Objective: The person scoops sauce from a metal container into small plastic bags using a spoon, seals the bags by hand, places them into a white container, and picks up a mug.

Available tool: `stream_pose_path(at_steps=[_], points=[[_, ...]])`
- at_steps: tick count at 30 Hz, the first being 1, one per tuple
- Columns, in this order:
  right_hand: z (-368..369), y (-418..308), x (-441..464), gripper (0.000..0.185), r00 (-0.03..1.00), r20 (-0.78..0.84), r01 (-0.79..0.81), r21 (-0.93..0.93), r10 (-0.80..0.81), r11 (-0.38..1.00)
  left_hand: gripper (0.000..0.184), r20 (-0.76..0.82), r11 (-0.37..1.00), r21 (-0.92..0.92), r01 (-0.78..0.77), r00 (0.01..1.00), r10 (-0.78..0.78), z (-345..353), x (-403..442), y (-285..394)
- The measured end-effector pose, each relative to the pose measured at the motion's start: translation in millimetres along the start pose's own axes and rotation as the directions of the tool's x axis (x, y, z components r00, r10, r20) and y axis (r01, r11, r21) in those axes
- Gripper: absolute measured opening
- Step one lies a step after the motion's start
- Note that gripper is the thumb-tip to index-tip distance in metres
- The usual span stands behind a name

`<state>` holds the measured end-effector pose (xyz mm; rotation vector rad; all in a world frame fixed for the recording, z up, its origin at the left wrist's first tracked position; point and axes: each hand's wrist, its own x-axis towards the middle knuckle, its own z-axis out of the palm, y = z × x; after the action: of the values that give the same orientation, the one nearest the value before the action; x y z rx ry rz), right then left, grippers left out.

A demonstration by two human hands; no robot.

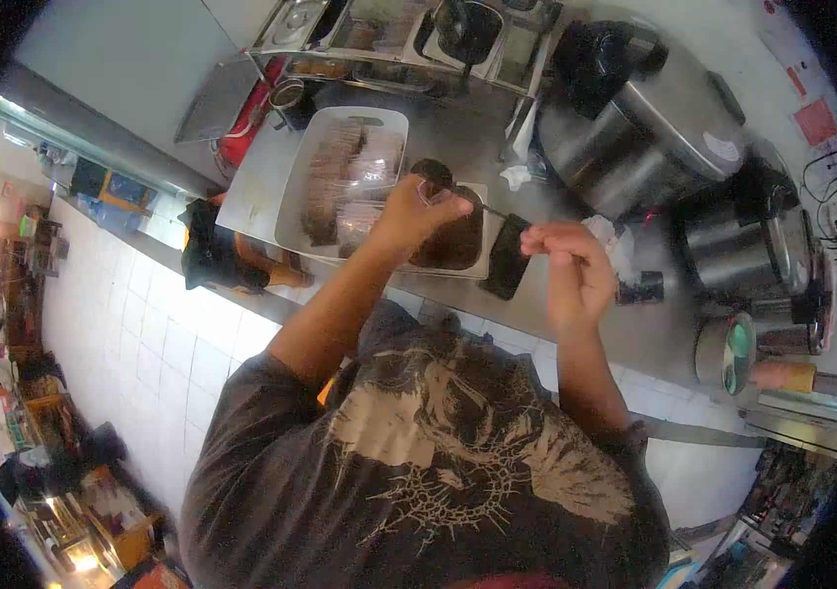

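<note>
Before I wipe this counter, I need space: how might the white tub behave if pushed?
The white tub may feel weighty, since stacked contents fill much of it. Its broad, shallow shape should resist tipping. The wrapped stacks might slide, their surface looking glossy.

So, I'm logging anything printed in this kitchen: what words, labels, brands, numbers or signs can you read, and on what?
No text can be read.
Large pot: pale patch, too blurred to read.
Wall: red square, too small to read.
Shirt: pale artwork, no readable words.
Tray and pan: no lettering shows.
</note>
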<state>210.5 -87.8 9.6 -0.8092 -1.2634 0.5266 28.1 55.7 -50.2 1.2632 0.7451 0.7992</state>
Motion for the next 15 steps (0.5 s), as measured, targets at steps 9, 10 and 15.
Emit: stream_pose_path(at_steps=[9,10,15], points=[[-0.5,-7.4,-2.2,0.009,0.995,0.091,0.052,-0.145,-0.039,0.988,0.032,0.045,0.999,-0.052,0.006,0.999,-0.004,1.6,-2.4,6.6],[-0.5,-8.1,-2.2,0.010,0.994,0.099,0.054,-0.154,-0.039,0.987,0.033,0.041,0.997,-0.075,-0.011,0.999,0.014,1.0,-1.7,3.5],[2.3,-1.0,-6.8,0.008,1.000,0.001,-0.028,-0.055,0.029,0.998,0.034,0.033,0.998,-0.059,-0.006,0.999,0.008,-3.4,-0.9,-6.3]])
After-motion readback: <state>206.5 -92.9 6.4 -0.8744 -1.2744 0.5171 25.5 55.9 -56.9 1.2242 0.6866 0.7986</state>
